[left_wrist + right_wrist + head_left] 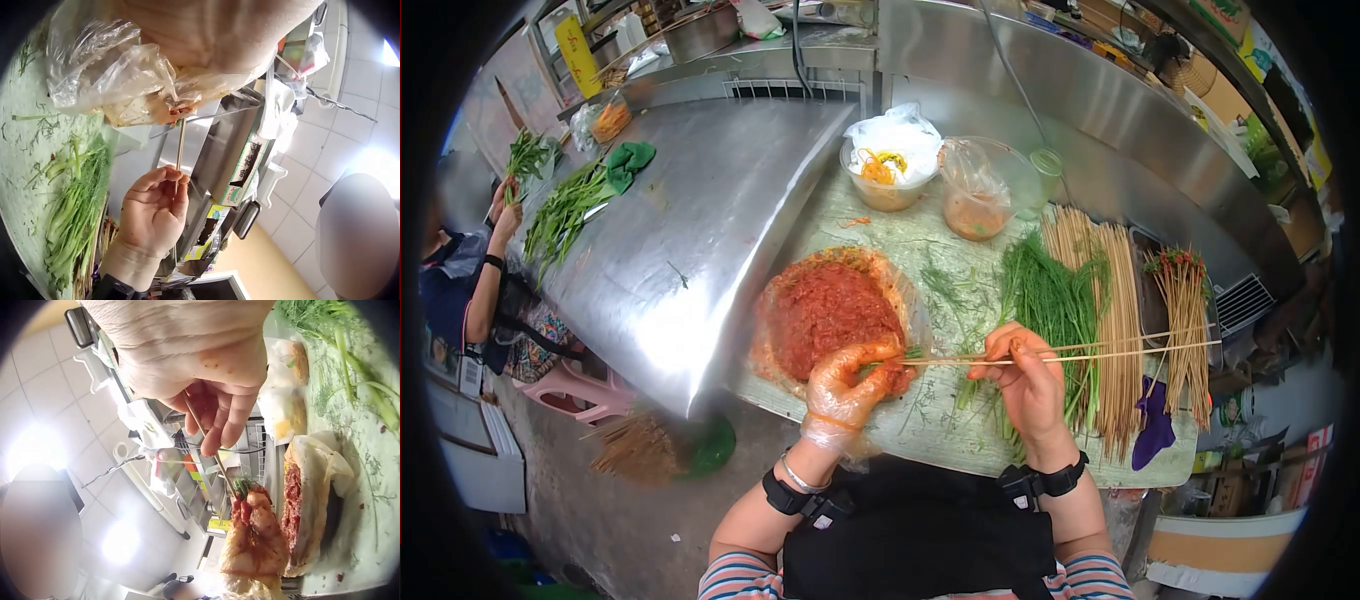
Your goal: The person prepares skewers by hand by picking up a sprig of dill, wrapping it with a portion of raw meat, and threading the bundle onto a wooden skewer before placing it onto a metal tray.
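In the head view the left hand [846, 388], in a clear plastic glove smeared red, pinches the tips of thin wooden skewers [950, 360] at the near edge of a bowl of red minced meat [830, 305]. The bare right hand [1032, 385] holds the skewers farther along between thumb and fingers; their ends stick out to the right. Red meat and a green sprig [242, 485] show at the gloved fingertips in the right wrist view. Green herbs [1050, 300] lie just beyond the right hand.
Bundled skewers [1118, 330], red-tipped skewers [1182, 330] and a purple cloth [1153, 425] lie at the right. Two plastic tubs [890, 190] [978, 205] stand at the back. A steel table [690, 200] adjoins at left, where another person [485, 270] handles greens.
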`<state>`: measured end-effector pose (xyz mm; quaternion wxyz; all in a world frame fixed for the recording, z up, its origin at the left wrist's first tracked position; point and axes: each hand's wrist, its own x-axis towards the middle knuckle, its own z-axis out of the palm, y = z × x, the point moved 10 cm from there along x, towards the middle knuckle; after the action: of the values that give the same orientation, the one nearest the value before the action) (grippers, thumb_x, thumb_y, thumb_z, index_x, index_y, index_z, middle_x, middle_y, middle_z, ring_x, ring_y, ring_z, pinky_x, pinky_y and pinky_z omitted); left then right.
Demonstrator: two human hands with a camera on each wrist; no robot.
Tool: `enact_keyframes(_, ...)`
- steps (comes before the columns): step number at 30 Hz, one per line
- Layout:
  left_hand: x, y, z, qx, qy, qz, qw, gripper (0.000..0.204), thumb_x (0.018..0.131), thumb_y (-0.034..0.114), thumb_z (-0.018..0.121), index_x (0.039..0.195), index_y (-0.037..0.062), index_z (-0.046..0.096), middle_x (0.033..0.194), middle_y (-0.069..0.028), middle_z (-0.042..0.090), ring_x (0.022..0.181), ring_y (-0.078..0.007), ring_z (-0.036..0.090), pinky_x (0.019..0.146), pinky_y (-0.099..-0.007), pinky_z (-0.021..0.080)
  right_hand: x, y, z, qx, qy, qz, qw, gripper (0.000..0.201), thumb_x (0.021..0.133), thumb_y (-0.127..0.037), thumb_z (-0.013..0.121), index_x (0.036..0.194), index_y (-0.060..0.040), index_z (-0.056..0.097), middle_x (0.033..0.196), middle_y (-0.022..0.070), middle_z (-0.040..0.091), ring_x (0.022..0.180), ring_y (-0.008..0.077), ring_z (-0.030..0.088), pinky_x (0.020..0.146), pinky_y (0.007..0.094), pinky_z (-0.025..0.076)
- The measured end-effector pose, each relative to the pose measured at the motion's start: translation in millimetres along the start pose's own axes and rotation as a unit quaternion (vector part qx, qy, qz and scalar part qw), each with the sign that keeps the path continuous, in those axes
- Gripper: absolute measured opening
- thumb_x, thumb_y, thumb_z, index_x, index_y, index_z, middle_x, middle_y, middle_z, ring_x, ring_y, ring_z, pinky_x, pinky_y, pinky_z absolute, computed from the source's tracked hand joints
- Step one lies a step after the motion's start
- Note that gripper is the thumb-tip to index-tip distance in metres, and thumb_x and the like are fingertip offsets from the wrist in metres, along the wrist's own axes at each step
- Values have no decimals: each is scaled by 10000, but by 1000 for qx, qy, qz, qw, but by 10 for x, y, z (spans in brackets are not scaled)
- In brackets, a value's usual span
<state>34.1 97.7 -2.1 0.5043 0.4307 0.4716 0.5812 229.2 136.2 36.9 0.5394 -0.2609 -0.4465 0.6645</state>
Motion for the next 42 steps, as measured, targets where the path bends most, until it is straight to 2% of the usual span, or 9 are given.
enact_keyframes(6,-8,-182,74,-188,-33,-88,978,315,844,-18,586,1147,-87,534,1000,-107,608,879,-189,621,771,-287,520,44,-66,65,-58,-54,22,997,293,940,-196,424,859,51,559,923,102,493,791,224,615,739,328,528)
enact_keyframes(9,1,-238,108,-203,-54,-111,971,333,845,-17,586,1161,-97,517,995,-117,597,877,-220,631,766,-302,532,63,-152,133,-112,-74,12,991,304,935,-215,448,855,46,580,907,95,507,789,217,605,748,327,511)
enact_keyframes(15,-34,-246,60,-102,-39,-142,984,329,861,-13,565,1173,-98,505,976,-120,601,874,-235,639,754,-308,546,98,-320,317,-336,-154,-54,928,269,916,-211,492,848,11,628,875,85,558,839,191,559,759,308,450)
enact_keyframes(21,-57,-437,91,-205,-74,-178,959,298,885,46,560,1142,-99,517,977,-177,616,846,-245,646,712,-303,554,120,-368,413,-358,-213,-48,908,230,906,-182,502,871,4,633,879,75,572,842,188,553,751,307,445)
enact_keyframes(24,-94,-381,133,-285,-86,-206,932,364,902,138,555,1177,-93,488,905,-189,613,736,-214,609,602,-257,496,123,-379,437,-354,-232,-43,905,216,902,-172,509,878,3,634,884,75,574,837,188,556,739,306,452)
enact_keyframes(27,-119,-374,104,-294,-51,-217,929,377,904,178,558,1165,-86,492,935,-196,603,751,-235,614,587,-257,521,142,-348,407,-327,-225,-33,917,203,896,-157,519,874,9,634,891,76,576,832,183,558,737,302,459)
enact_keyframes(33,-180,-439,136,-394,-69,-267,877,327,904,124,539,1155,-80,493,982,-204,589,809,-259,626,608,-279,572,162,-342,384,-285,-204,-25,936,225,895,-170,520,867,21,635,882,84,572,828,176,564,757,305,471)
enact_keyframes(39,-43,-266,-92,-422,49,-139,895,290,890,94,555,1147,-36,526,1051,-180,582,879,-273,627,664,-325,587,-63,-320,190,-189,-58,-101,975,275,897,-209,509,830,34,618,875,101,575,826,187,569,753,306,476)
enact_keyframes(42,-3,-296,-136,-443,77,-111,886,287,886,104,568,1145,-16,537,1078,-153,585,919,-266,623,701,-332,584,-248,-337,464,-307,-73,-149,937,249,901,-193,502,833,17,618,900,112,588,813,200,579,739,300,472)
